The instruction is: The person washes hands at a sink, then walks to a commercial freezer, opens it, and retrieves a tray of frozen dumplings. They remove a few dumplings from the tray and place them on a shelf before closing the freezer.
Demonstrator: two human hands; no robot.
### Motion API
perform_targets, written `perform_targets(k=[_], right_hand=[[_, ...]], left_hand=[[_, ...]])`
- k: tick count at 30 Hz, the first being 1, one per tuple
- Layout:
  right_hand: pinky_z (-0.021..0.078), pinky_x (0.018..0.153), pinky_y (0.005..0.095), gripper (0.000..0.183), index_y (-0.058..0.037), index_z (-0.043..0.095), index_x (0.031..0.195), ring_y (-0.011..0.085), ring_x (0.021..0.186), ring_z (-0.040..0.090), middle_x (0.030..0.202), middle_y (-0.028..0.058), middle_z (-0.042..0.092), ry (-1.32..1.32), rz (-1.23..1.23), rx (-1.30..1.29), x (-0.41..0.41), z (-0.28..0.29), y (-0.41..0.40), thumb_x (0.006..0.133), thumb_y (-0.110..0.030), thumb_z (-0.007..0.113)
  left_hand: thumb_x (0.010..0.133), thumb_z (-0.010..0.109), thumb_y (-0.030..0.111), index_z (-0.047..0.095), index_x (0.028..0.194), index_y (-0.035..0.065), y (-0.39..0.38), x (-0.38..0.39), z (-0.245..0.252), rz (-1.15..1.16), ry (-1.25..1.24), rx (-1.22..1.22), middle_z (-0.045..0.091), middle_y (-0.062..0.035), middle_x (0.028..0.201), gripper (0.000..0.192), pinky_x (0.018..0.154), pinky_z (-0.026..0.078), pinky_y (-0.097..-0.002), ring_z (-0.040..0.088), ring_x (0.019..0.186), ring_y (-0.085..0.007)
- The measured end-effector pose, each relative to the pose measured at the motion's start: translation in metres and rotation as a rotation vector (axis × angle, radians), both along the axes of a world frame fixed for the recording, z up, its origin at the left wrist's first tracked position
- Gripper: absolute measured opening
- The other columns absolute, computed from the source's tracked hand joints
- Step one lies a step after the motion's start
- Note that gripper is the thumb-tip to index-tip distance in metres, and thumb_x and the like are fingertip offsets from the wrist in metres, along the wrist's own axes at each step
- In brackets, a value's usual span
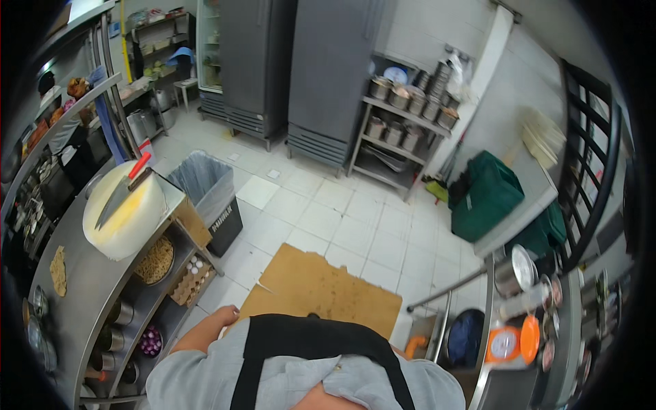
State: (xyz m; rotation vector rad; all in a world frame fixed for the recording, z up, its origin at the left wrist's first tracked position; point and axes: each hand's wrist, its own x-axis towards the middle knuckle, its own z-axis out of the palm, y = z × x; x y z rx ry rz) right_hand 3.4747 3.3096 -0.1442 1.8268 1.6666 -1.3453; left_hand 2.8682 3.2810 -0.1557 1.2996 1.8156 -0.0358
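My left hand [229,313] hangs low beside my body, over the edge of a cardboard sheet [328,287] on the floor. Its fingers look curled, but whether it holds anything cannot be made out. My right hand is out of view. To the left, a thick round white cutting block [123,215] stands on a steel counter [77,266]. Across its top lie a knife with a red handle [139,165] and a second one with a dark handle [140,179]. A flat piece of breaded-looking food [59,271] rests on the counter.
Below the counter are a bowl of noodles [156,261], an egg tray [189,287] and purple onions [151,341]. A lined bin [225,225] stands past its end. Ahead are grey refrigerators [328,77] and a pot rack [400,148]. An orange kitchen scale [503,344] sits right; a person [72,133] stands far left.
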Motion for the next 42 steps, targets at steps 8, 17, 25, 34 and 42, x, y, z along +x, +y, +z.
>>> perform_targets(k=[8, 17, 25, 34, 42], right_hand=[[0.0505, 0.06, 0.0356, 0.029, -0.0146, 0.069, 0.104, 0.0208, 0.066, 0.064, 0.08, 0.0095, 0.069, 0.014, 0.179, 0.083, -0.05, 0.042, 0.26, 0.077, -0.013, 0.058], [0.0512, 0.068, 0.0366, 0.024, -0.0098, 0.07, 0.095, 0.0241, 0.077, 0.065, 0.085, 0.011, 0.069, 0.315, 0.284, 0.155, -0.05, -0.039, 0.424, 0.079, -0.024, 0.059], [0.0507, 0.075, 0.0387, 0.028, -0.0097, 0.069, 0.097, 0.0271, 0.086, 0.064, 0.093, 0.0114, 0.068, 0.09, 0.104, 0.02, -0.02, -0.006, 0.533, 0.08, -0.028, 0.057], [0.0498, 0.08, 0.0395, 0.029, -0.0093, 0.069, 0.098, 0.0283, 0.091, 0.063, 0.1, 0.0117, 0.066, 0.116, -0.026, 0.021, 0.002, -0.01, 0.667, 0.08, -0.028, 0.056], [0.0491, 0.084, 0.0402, 0.031, -0.0089, 0.068, 0.099, 0.0294, 0.095, 0.062, 0.106, 0.012, 0.065, 0.238, 0.053, 0.116, 0.02, -0.044, 0.845, 0.081, -0.029, 0.054]], left_hand=[[0.077, 0.054, 0.01, 0.062, 0.115, 0.0121, 0.12, 0.0, -0.019, 0.023, 0.017, -0.079, 0.062, -0.0186, 0.113, 0.039, 0.091, 0.045, -0.0375, 0.058, 0.107, -0.0314], [0.078, 0.053, 0.013, 0.065, 0.106, 0.0121, 0.345, 0.008, 0.061, -0.092, 0.186, 0.174, 0.065, -0.0172, 0.101, 0.03, 0.084, 0.048, -0.0388, 0.061, 0.096, -0.0321], [0.088, 0.056, 0.022, 0.063, 0.095, 0.0049, 0.702, 0.013, 0.225, -0.098, -0.037, 0.831, 0.066, -0.0173, 0.086, 0.019, 0.071, 0.05, -0.0384, 0.063, 0.08, -0.0316], [0.087, 0.059, 0.019, 0.052, 0.121, 0.0048, 0.949, 0.141, 0.491, -0.326, -0.079, 1.319, 0.054, -0.0165, 0.115, 0.038, 0.09, 0.046, -0.0377, 0.055, 0.107, -0.0309], [0.088, 0.06, 0.028, 0.034, 0.136, -0.0012, 1.13, 0.22, 0.608, -0.15, 0.318, 1.469, 0.045, -0.0219, 0.13, 0.063, 0.1, 0.04, -0.0402, 0.046, 0.12, -0.0338]])
